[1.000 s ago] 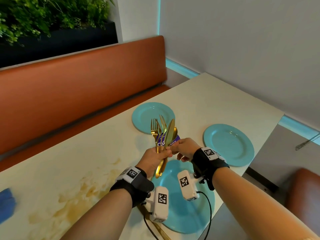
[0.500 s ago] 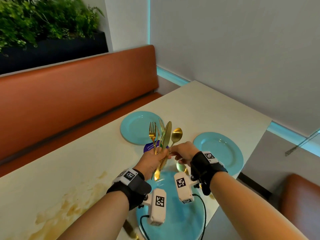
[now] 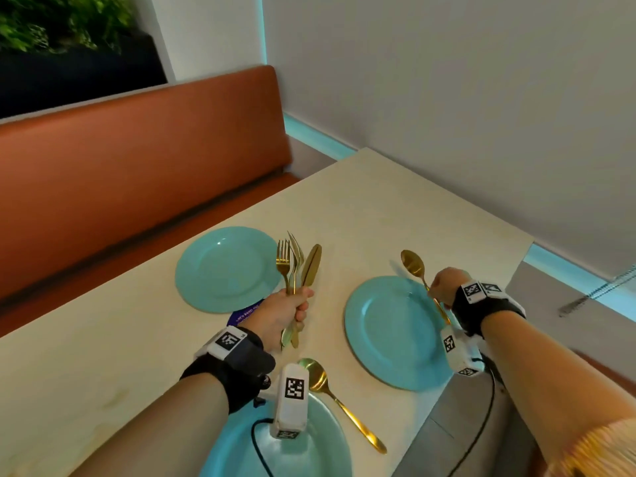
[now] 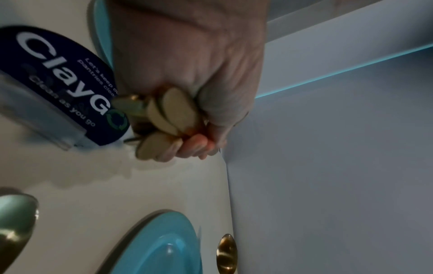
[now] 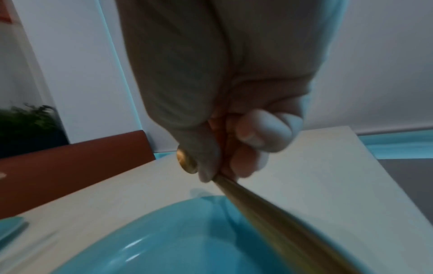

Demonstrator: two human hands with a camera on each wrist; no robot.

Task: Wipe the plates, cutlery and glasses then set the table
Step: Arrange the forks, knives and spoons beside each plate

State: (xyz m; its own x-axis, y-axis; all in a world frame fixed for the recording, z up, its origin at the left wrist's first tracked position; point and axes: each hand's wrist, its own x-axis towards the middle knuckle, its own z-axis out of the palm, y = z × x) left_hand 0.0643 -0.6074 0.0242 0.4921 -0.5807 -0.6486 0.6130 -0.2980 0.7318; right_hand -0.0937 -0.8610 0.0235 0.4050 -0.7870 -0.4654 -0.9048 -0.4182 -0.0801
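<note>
My left hand (image 3: pixel 285 313) grips a bundle of gold cutlery (image 3: pixel 296 270), forks and a knife held upright between two turquoise plates; the handle ends (image 4: pixel 168 115) stick out under my curled fingers. My right hand (image 3: pixel 444 287) pinches a gold spoon (image 3: pixel 413 265) by its handle (image 5: pixel 269 209), held in the air over the far right rim of the right plate (image 3: pixel 389 335). The spoon's bowl points away from me. Another gold spoon (image 3: pixel 330 394) lies on the table beside the near plate (image 3: pixel 320 452). A third plate (image 3: pixel 223 266) sits at the far left.
A dark blue labelled card (image 3: pixel 244 313) lies on the cream table (image 3: pixel 395 208) by the far plate, and its print shows on the card (image 4: pixel 61 77) in the left wrist view. An orange bench (image 3: pixel 137 160) runs along the table's far side. A grey wall (image 3: pixel 447 98) stands to the right.
My right hand drew one spoon out of the bundle and carried it right, over the right plate. My left hand kept the forks and knife. A spoon now lies by the near plate.
</note>
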